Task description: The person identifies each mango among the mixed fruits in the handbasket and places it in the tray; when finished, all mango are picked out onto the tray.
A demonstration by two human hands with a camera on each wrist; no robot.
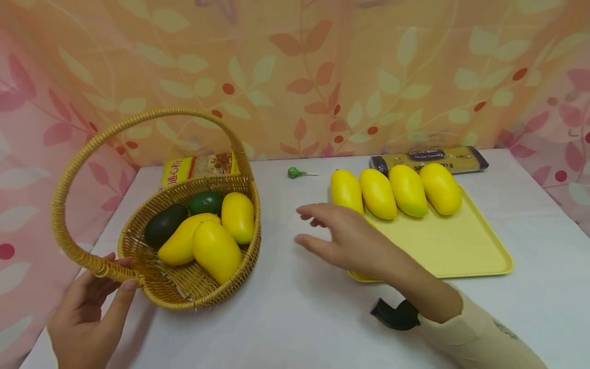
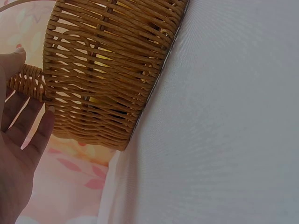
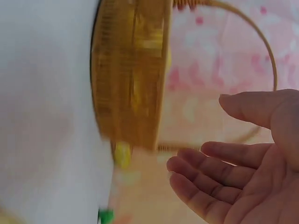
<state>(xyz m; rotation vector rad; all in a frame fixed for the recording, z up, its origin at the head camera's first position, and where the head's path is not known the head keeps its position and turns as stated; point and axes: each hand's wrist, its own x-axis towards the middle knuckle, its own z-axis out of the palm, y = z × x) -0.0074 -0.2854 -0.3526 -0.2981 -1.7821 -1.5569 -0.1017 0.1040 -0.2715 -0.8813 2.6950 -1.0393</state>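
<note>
My left hand (image 1: pixel 89 312) holds the wicker basket (image 1: pixel 193 302) at the foot of its arched handle (image 1: pixel 69 241), thumb on the near side and fingers behind. The left wrist view shows those fingers against the woven handle base (image 2: pixel 28 81). In the basket lie three yellow mangoes (image 1: pixel 216 251) and two dark green avocados (image 1: pixel 166 225). My right hand (image 1: pixel 343 236) hovers between the basket and the yellow tray (image 1: pixel 442 256), its thumb and fingers apart with nothing between them. Several mangoes (image 1: pixel 407 189) lie in a row along the tray's far side.
Behind the tray lies a long pack of spaghetti (image 1: pixel 428 158). A green lollipop (image 1: pixel 295 172) rests on the white table (image 1: pixel 286 318) near the back. A yellow food packet (image 1: pixel 198 168) stands behind the basket. Patterned curtains (image 1: pixel 295 77) enclose the table's back and sides.
</note>
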